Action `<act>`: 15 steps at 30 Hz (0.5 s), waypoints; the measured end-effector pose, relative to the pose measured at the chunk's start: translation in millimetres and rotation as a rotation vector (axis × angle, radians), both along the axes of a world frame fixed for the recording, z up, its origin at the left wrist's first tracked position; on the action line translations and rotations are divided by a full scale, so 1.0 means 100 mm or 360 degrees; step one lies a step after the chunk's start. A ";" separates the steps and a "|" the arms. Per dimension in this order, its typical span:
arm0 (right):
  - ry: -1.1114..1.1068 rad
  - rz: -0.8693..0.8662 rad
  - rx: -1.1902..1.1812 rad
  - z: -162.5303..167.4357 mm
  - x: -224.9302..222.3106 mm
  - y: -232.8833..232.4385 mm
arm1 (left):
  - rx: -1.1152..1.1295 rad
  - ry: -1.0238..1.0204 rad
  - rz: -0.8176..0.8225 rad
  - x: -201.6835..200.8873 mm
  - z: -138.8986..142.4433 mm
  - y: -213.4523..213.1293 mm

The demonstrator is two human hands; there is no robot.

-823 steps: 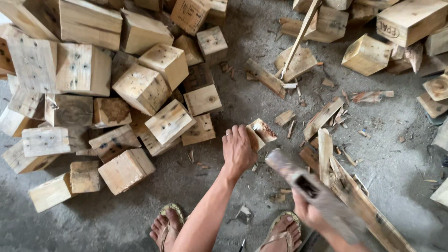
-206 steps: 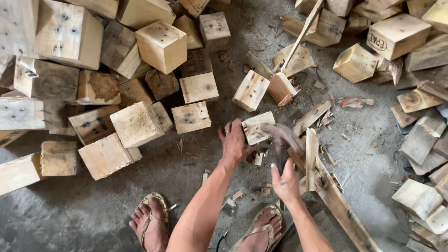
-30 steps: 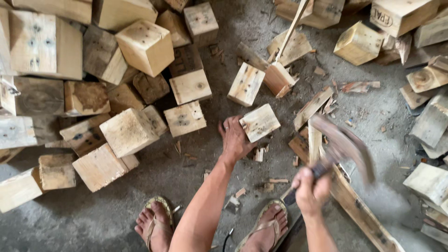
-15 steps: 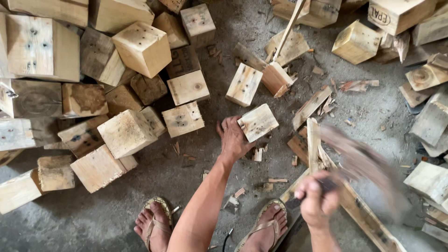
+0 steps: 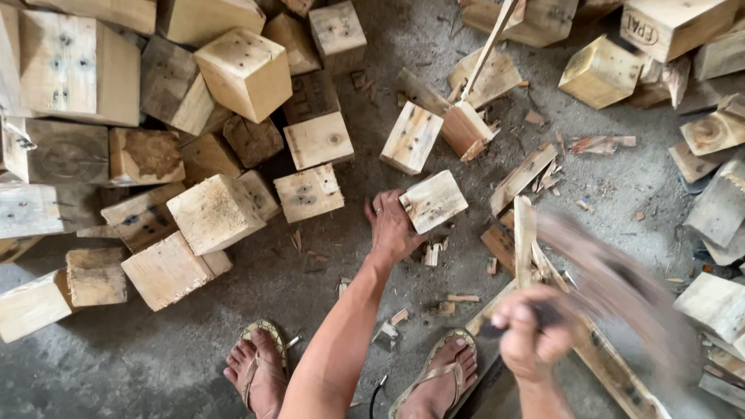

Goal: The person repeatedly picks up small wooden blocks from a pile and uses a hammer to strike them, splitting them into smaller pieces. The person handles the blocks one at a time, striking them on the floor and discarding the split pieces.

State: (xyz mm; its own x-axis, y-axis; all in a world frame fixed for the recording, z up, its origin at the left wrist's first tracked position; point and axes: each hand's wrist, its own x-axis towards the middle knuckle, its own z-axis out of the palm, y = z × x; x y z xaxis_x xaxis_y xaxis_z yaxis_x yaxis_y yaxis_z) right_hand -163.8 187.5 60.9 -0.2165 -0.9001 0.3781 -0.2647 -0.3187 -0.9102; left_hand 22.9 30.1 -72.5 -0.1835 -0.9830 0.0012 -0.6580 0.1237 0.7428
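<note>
Your left hand lies spread on the concrete floor, fingertips touching the near edge of a small pale wood block that sits just beyond it; nothing is clasped. Your right hand is fisted tight on the dark handle of a hammer-like tool, whose head is motion-blurred out to the right, so the exact kind I cannot tell. Risk as I judge it: the swing comes in close to your left fingers, so a glancing hit could catch them or kick the block sideways. Your feet, one in a left sandal and one in a right sandal, are bare-toed directly under your hands, open to chips or a dropped head. A splintered plank stands just between your hands and could snag the stroke. Counts: two hands, two sandals, one tool, one block at your fingers; roughly fifteen blocks piled left of your left hand, about eight more off right of your right hand, some cropped, so approximate.
</note>
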 end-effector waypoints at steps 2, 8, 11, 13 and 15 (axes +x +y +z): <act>-0.0177 0.0039 -0.0466 -0.08 -0.01 0.02 | 0.0027 0.0001 0.0013 0.00 -0.01 0.00; 0.0377 0.0005 0.1032 -0.57 0.20 -0.16 | 0.0053 0.0001 0.0045 -0.02 0.05 -0.05; 0.0485 -0.0193 0.0808 -0.25 0.12 -0.13 | 0.0061 0.0032 0.0026 -0.03 0.07 -0.04; 0.0072 -0.0025 0.0198 0.14 -0.02 -0.12 | 0.0041 -0.0016 -0.0003 -0.05 0.06 -0.01; -0.0371 -0.0135 -0.0394 0.49 -0.08 -0.07 | 0.0004 -0.0038 0.0037 -0.05 0.03 -0.01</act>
State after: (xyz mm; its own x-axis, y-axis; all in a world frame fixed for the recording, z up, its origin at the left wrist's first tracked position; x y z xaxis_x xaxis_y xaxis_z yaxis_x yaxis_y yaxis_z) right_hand -171.7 180.8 109.9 -0.3928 -0.7624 0.5143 -0.0939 -0.5230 -0.8471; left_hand 17.7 29.3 -69.1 -0.1607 -0.9870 -0.0052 -0.6782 0.1066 0.7271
